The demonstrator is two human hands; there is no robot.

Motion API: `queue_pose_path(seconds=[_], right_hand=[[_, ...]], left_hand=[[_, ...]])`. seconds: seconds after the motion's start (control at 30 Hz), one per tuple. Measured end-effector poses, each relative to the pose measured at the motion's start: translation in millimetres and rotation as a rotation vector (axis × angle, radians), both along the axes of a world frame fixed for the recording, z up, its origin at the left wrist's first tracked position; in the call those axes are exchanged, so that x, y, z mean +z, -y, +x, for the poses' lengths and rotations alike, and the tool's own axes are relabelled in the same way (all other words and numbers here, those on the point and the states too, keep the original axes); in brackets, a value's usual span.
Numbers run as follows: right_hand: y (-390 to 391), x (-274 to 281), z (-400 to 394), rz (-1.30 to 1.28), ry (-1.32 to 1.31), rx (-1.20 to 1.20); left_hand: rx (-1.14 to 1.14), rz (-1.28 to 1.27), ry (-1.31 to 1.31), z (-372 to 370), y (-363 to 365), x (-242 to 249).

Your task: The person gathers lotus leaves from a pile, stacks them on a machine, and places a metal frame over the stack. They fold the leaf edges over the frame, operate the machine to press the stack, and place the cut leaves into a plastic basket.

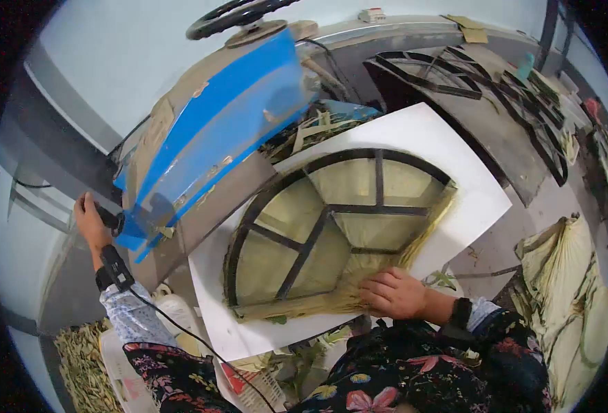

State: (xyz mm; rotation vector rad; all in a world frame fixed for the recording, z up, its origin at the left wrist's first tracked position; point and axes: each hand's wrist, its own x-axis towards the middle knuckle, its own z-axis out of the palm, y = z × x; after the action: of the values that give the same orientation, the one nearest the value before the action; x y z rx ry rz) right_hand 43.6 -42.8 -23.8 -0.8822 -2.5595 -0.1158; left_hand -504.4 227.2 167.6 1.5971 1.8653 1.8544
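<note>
A: Where's the fan-shaped black frame with the pale yellow-green translucent sheet?
B: Lying on the rectangular white board, arc on the far side.
A: Right hand?
B: Fingers bent over the sheet's gathered near edge. Grip pinching or just pressing: can't tell.
A: Left hand?
B: At a dark rounded handle beside the curved blue panel. Grip closure: can't tell.

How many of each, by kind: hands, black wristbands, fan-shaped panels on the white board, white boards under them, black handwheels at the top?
Hands: 2 (left hand, right hand)
Black wristbands: 2
Fan-shaped panel: 1
White board: 1
Black handwheel: 1
Total: 7
</note>
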Motion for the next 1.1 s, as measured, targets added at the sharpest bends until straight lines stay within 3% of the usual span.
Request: queue_pose_path(seconds=[0.17, 0.4, 0.5, 0.57, 0.63, 0.67, 0.73, 0.8, 0.83, 0.93, 1.0, 1.07, 1.1], right_hand=[[-1, -1, 0, 0.065, -0.003, 0.006], [0, -3, 0, 0.059, -0.088, 0.034], [-1, 2, 0, 0.029, -0.092, 0.039], [-2, 9, 1, -0.01, -0.083, 0.042], [-2, 20, 3, -0.156, -0.082, 0.059], [-4, 32, 3, -0.152, -0.083, 0.064], [-7, 61, -2, -0.182, -0.324, 0.156], [-24, 90, -16, -0.126, -0.479, 0.235], [-33, 109, -27, -0.155, -0.568, 0.26], [-51, 148, -65, -0.295, -0.815, 0.277], [-61, 164, -90, -0.375, -0.951, 0.32], [-61, 190, -89, -0.9, -0.937, 0.453], [-63, 195, -87, -1.018, -0.953, 0.46]], left_hand=[[0.064, 0.056, -0.096, 13, 27, -7], [0.068, 0.055, -0.257, 128, 150, 11], [0.042, -0.03, -0.24, 167, 194, 10], [-0.11, 0.094, -0.008, 194, 216, 5], [-0.159, 0.058, 0.011, 196, 230, 4], [-0.113, 0.066, -0.091, 192, 230, 4], [-0.068, 0.069, -0.188, 183, 223, 4], [0.26, 0.229, -0.369, 166, 200, 7], [0.248, 0.237, -0.361, 154, 191, 8], [-0.198, 0.019, 0.439, 130, 170, 8], [-0.312, 0.013, 0.55, 124, 166, 2], [-0.368, 0.043, 0.656, 137, 169, -7], [-0.344, 0.085, 0.671, 147, 174, -9]])
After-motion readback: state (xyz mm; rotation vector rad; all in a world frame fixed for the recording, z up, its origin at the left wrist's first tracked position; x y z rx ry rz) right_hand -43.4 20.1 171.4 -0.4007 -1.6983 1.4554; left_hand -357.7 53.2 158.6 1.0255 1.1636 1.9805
